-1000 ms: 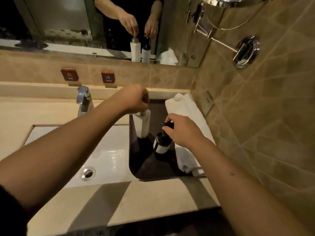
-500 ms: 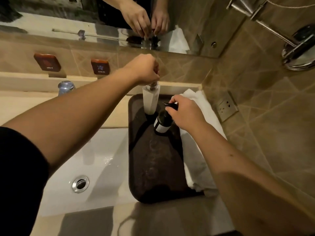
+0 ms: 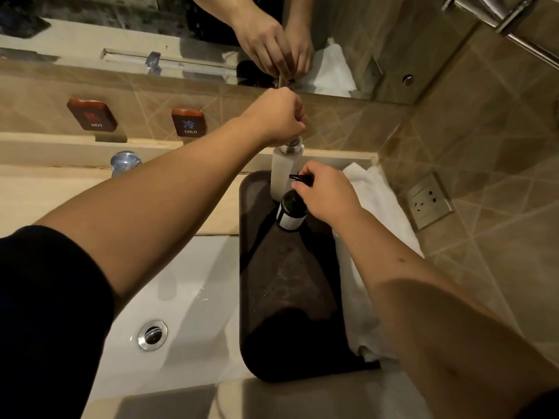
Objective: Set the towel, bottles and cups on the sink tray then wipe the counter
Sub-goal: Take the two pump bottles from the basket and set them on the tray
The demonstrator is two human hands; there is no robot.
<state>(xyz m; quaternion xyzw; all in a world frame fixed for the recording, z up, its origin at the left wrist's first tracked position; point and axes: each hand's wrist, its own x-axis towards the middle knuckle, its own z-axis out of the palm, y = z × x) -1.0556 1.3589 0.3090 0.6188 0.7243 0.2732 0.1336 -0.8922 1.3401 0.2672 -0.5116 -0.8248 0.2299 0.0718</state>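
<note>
A dark tray [image 3: 287,297] lies on the counter to the right of the sink basin. A white pump bottle [image 3: 282,173] stands at the tray's far end, and my left hand [image 3: 279,117] grips its pump top. Right in front of it stands a black pump bottle [image 3: 291,211] with a white label; my right hand [image 3: 328,196] holds its pump head. A folded white towel [image 3: 381,213] lies along the tray's right side, partly under my right forearm. No cups are in view.
The white sink basin [image 3: 187,297] with its drain [image 3: 152,334] is left of the tray. A chrome tap [image 3: 124,161] sits behind it, below the HOT and COLD tags. A tiled wall with a socket [image 3: 429,201] closes the right side. A mirror spans the back.
Both hands carried the two bottles toward the tray's far end over the last second. The view has tipped down over the tray. In the last half second the hands barely moved.
</note>
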